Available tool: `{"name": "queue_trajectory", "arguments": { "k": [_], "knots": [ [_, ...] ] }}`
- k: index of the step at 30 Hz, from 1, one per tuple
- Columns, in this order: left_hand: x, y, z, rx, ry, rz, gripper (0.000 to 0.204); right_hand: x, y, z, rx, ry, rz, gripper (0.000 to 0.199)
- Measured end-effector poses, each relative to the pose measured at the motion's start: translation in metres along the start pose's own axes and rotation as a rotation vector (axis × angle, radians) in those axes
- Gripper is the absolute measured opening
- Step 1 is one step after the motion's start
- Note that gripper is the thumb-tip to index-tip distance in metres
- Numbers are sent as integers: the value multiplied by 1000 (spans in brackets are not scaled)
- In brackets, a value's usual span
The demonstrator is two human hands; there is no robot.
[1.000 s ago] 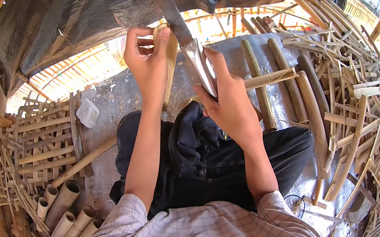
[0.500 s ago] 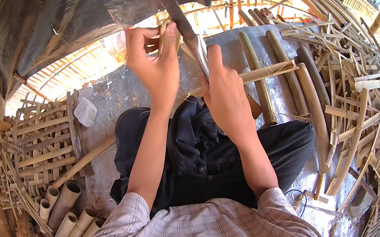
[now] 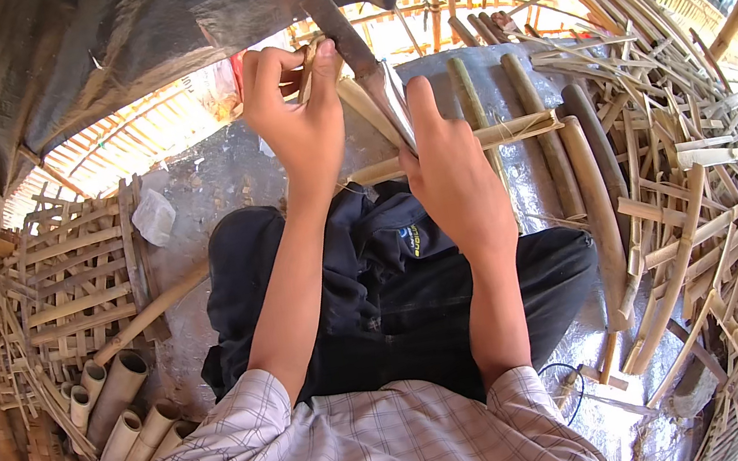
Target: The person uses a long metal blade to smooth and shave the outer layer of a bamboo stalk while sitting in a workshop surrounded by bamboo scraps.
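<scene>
The knife [image 3: 363, 59] handle is hidden inside the right hand [image 3: 452, 171]. The left hand [image 3: 299, 124] covers the bamboo strip [image 3: 312, 61]'s upper end; its lower end is hidden too.

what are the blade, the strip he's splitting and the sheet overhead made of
Blade: looks like bare metal, grey with a dull sheen, in the right hand.
Strip, pinched by the left hand: apparently bamboo, pale tan and unfinished, like the cut tubes on the floor.
Sheet: probably plastic tarpaulin, dark, wrinkled and slightly glossy.
</scene>
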State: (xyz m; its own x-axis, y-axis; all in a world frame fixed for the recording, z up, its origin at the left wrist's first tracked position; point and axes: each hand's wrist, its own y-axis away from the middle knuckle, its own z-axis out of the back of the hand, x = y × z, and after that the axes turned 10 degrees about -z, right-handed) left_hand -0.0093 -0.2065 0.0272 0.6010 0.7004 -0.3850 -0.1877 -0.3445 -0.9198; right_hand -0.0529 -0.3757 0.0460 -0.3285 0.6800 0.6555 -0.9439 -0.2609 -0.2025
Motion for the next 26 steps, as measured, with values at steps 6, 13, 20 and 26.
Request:
{"name": "queue_trajectory", "arguments": {
  "k": [6, 13, 20, 26],
  "knots": [
    [-7, 3, -11, 37, 38, 29, 30, -54, -30, -3, 362, -604, 23, 55],
    [-3, 4, -7, 59, -29, -10, 29, -52, -30, 9, 753, -1190, -164, 24],
    [1, -7, 1, 29, 6, 11, 29, -54, -37, -14, 1155, -1958, -65, 20],
    [5, -10, 6, 29, 1, 34, 28, -21, -25, -12, 719, -1442, -190, 29]
  ]
}}
